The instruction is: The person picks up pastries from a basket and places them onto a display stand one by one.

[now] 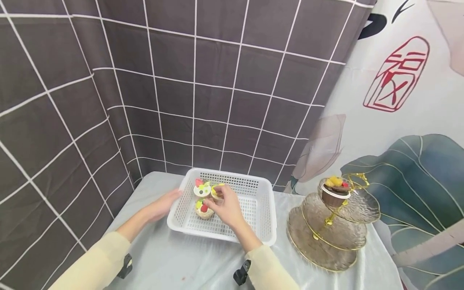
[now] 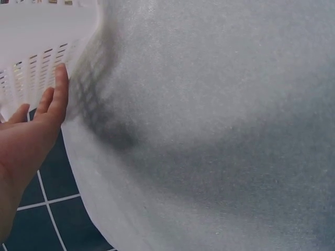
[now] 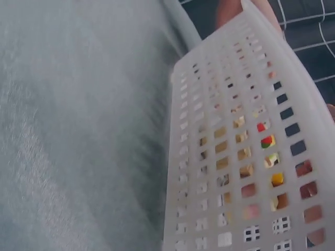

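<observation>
A white plastic basket (image 1: 266,213) holds several toy cupcakes on its left side. One cupcake (image 1: 202,189) has white cream with a strawberry and green bits; nearer the front is another cupcake (image 1: 204,210) with a strawberry on top. My right hand (image 1: 230,209) reaches into the basket, its thumb and fingers around a yellow-topped cupcake (image 1: 216,192), which they partly hide. Fairly straight fingers of my left hand (image 1: 163,204) touch the basket's left side; the left wrist view shows that hand (image 2: 34,136) against the slotted wall (image 2: 44,68). Through the holed basket wall (image 3: 230,125), the right wrist view catches coloured toppings.
To the right stands a three-tier glass stand (image 1: 322,251) with gold rims. On its top tier sits a brown-cup cupcake (image 1: 335,191) with fruit. A pale cloth (image 1: 156,257) covers the table, and a dark tiled-pattern curtain (image 1: 214,100) hangs behind.
</observation>
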### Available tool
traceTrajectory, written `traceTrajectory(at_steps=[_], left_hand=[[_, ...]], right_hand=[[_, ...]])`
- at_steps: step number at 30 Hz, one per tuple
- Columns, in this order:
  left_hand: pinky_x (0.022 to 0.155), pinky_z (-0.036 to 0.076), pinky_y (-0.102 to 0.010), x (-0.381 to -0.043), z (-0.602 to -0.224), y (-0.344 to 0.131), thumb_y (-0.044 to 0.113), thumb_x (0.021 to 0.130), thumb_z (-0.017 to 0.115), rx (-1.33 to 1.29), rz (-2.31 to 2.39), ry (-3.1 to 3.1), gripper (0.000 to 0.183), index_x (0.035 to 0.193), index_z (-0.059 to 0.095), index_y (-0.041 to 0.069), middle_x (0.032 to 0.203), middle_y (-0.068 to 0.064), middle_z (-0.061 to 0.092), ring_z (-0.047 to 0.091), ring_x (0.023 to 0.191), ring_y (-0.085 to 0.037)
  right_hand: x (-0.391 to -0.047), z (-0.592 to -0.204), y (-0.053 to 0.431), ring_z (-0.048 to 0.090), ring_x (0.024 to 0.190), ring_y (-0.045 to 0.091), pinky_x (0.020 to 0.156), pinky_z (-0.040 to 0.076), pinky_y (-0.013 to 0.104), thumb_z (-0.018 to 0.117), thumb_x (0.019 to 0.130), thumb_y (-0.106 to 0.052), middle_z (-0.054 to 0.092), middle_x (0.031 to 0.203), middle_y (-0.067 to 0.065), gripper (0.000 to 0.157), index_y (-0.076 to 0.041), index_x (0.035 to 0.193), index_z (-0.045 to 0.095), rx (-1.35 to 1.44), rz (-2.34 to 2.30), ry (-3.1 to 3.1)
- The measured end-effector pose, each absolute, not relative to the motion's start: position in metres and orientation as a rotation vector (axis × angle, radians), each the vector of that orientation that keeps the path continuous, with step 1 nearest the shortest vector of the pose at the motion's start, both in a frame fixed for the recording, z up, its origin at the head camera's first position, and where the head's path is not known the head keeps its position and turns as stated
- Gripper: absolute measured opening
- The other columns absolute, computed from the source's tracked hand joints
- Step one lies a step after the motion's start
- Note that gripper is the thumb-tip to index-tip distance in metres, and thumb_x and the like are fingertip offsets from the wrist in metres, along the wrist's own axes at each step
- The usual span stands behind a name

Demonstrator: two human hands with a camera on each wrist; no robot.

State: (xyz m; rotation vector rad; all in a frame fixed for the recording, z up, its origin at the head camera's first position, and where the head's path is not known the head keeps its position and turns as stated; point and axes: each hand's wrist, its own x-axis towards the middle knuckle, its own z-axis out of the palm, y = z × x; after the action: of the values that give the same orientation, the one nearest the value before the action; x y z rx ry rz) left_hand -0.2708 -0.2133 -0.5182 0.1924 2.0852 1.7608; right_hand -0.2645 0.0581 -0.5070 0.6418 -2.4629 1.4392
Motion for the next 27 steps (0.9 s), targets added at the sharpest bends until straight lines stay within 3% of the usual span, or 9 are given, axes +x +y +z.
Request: traceTrajectory(at_steps=[5, 11, 20, 27], left_hand=[[0.109, 0.054, -0.046, -0.272, -0.514, -0.21, 0.031, 0.119, 0.024, 0.218, 1.755, 2.088, 0.059, 0.166, 0.019, -0.003, 0.156, -0.031, 0.047, 0.057, 0.137, -0.042], [0.107, 0.055, -0.046, -0.271, -0.513, -0.207, 0.029, 0.119, 0.023, 0.216, 1.782, 2.063, 0.058, 0.166, 0.017, -0.005, 0.154, -0.033, 0.048, 0.057, 0.136, -0.045], [0.11, 0.053, -0.047, -0.269, -0.513, -0.211, 0.033, 0.119, 0.021, 0.176, 1.737, 2.105, 0.061, 0.168, 0.011, -0.001, 0.16, -0.032, 0.041, 0.054, 0.14, -0.044], [0.113, 0.051, -0.049, -0.268, -0.513, -0.21, 0.034, 0.119, 0.022, 0.142, 1.734, 2.111, 0.061, 0.169, 0.011, 0.001, 0.162, -0.031, 0.04, 0.051, 0.143, -0.044]], right_hand=[[-0.263, -0.498, 0.049, 0.065, 0.117, 0.042, 0.097, 0.061, 0.05, 0.089, 0.089, -0.023, 0.065, 0.126, 0.025, 0.057, 0.007, 0.13, 0.063, 0.607, 1.572, -2.442], [-0.27, -0.473, 0.038, 0.062, 0.126, 0.041, 0.108, 0.052, 0.056, 0.088, 0.088, -0.031, 0.066, 0.133, 0.023, 0.066, 0.004, 0.137, 0.061, 0.493, 1.654, -2.543], [-0.304, -0.456, 0.042, 0.065, 0.124, 0.035, 0.109, 0.054, 0.045, 0.084, 0.093, -0.021, 0.066, 0.133, 0.023, 0.06, 0.007, 0.139, 0.058, 0.409, 1.91, -2.545], [-0.311, -0.465, 0.056, 0.067, 0.119, 0.032, 0.104, 0.057, 0.04, 0.085, 0.093, -0.023, 0.068, 0.127, 0.019, 0.058, 0.007, 0.137, 0.06, 0.334, 1.989, -2.517]])
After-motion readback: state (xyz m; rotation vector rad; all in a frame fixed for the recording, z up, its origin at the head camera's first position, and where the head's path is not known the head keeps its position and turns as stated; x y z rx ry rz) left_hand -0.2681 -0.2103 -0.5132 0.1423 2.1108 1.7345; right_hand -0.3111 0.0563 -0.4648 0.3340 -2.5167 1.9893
